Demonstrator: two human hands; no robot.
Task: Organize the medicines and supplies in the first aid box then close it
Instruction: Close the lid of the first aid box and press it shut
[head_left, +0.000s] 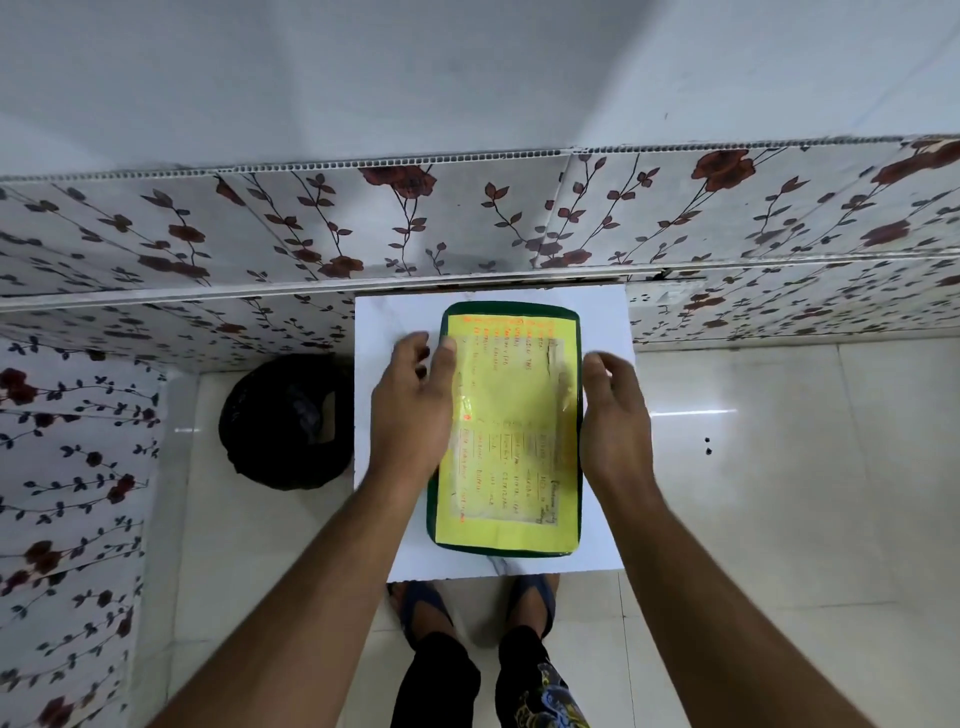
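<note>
The first aid box (506, 431) is a dark green case with a yellow paper label covered in orange and dark handwriting. Its lid is down, and it lies on a small white table (384, 322). My left hand (413, 410) rests along the box's left edge, thumb on the lid, fingers spread. At the box's right edge is my right hand (615, 415), fingers curved and apart, against or just beside the side. No medicines or supplies show outside the box.
A black bag (288, 421) sits on the pale tiled floor left of the table. A floral-patterned wall panel (467, 228) stands behind and to the left. My feet in blue sandals (421, 605) are under the table's front edge.
</note>
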